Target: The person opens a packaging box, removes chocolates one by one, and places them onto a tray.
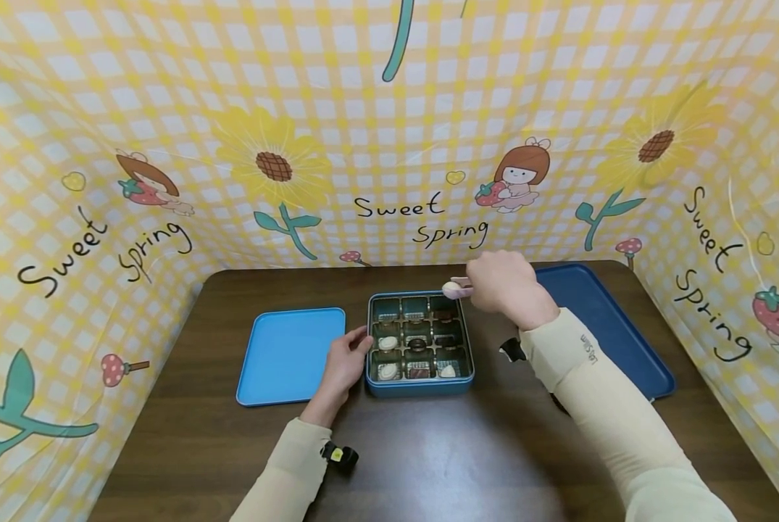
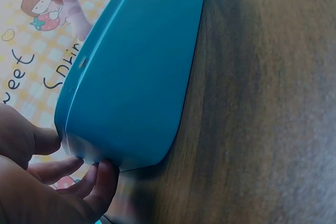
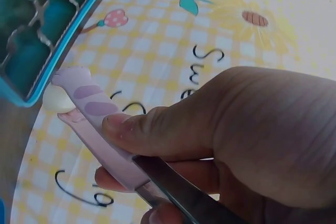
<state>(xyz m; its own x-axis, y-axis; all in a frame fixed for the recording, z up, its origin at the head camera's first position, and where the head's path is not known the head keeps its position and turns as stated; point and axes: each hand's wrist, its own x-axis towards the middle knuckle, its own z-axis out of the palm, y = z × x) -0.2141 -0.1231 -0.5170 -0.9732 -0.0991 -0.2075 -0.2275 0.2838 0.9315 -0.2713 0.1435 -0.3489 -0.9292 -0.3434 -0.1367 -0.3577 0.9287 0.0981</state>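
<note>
My right hand pinches pink-ended tongs with dark metal handles between thumb and fingers. At their tips they hold a small white, rounded piece, just off the back right corner of a blue tin. Divided into small compartments, the tin contains white pieces at the left and front, plus dark brown ones that look like chocolates. At the tin's left side, my left hand grips it, fingertips against the outer wall and one digit up at the rim.
Left of the tin lies a flat light-blue lid. A dark blue tray lies at the right, partly behind my right forearm. A patterned yellow cloth walls off the back and sides of the brown table.
</note>
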